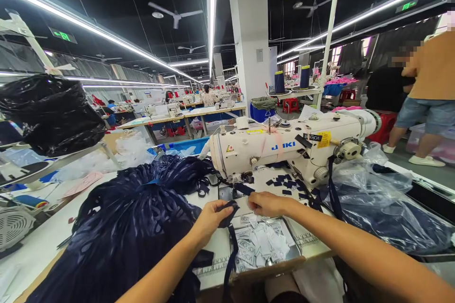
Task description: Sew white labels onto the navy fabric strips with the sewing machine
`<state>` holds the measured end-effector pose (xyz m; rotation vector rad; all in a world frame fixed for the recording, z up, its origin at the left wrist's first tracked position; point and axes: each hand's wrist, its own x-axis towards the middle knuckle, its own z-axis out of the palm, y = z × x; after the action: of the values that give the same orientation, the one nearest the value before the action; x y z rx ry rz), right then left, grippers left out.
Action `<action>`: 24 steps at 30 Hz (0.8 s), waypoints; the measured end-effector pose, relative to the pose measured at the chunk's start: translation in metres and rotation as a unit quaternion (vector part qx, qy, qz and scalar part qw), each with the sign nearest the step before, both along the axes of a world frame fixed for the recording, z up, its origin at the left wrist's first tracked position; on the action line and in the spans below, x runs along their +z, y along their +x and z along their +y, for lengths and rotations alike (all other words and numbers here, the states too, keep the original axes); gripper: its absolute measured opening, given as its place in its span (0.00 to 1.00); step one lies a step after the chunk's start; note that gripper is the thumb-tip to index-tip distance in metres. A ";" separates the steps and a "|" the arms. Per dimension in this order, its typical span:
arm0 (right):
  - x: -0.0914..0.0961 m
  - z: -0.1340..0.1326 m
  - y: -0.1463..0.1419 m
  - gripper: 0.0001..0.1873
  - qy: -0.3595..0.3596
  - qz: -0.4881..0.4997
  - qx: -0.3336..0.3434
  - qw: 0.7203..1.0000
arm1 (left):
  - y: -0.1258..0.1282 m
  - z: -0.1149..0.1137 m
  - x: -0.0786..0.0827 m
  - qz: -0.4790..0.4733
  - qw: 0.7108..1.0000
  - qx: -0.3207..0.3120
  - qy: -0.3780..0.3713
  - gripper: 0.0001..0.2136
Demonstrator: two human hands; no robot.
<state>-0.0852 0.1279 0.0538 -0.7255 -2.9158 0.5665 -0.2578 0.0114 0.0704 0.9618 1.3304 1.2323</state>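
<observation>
My left hand [212, 220] pinches a dark navy elastic strap [227, 215], and a length of it hangs down over the table's front edge. My right hand [267, 202] is curled closed beside the needle area of the white sewing machine [256, 149]. Its fingertips are near a short navy strip [245, 189] lying by the presser foot; what they pinch, if anything, is hidden. Just in front of both hands, white printed labels [261, 244] fill a shallow tray. Small cut navy pieces [284, 181] are scattered on the machine bed behind my right hand.
A large bundle of navy straps [131, 227] covers the table at left. Clear plastic bags [391, 208] with dark contents lie at right. A black plastic bag [50, 113] hangs at upper left. Thread cones [279, 82] stand behind the machine. A person [432, 80] stands at far right.
</observation>
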 end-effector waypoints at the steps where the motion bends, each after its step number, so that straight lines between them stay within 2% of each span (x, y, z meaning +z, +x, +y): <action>1: 0.000 -0.001 0.000 0.10 -0.003 0.002 -0.004 1.000 | 0.000 0.003 -0.003 -0.008 1.000 0.007 0.000 0.21; 8: -0.006 -0.001 0.015 0.08 0.000 0.084 -0.091 0.992 | -0.003 0.014 -0.013 -0.035 0.998 0.051 0.008 0.18; 12: -0.006 0.005 0.031 0.05 0.010 0.165 -0.168 0.972 | -0.005 0.011 -0.015 -0.045 0.997 0.062 0.017 0.17; 14: -0.002 -0.003 0.032 0.04 -0.031 0.213 -0.188 0.958 | -0.006 0.009 -0.015 -0.048 0.996 0.065 0.024 0.18; 16: 0.001 -0.020 0.025 0.05 -0.143 0.296 -0.187 0.926 | -0.006 0.006 -0.014 -0.051 0.996 0.067 0.029 0.18; 19: 0.006 -0.055 0.003 0.11 -0.317 0.426 -0.178 0.828 | -0.003 0.002 -0.012 -0.055 0.995 0.067 0.042 0.19; 21: 0.009 -0.075 -0.016 0.13 -0.369 0.465 -0.182 0.784 | 0.000 -0.002 -0.008 -0.058 0.994 0.067 0.060 0.18; 24: 0.013 -0.088 -0.040 0.16 -0.405 0.499 -0.196 0.741 | 0.004 -0.009 -0.002 -0.066 0.992 0.072 0.082 0.18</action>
<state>-0.1254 0.0401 0.0672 -0.7111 -1.3960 1.5665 -0.2539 0.0025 0.0688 0.8934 1.2264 1.5096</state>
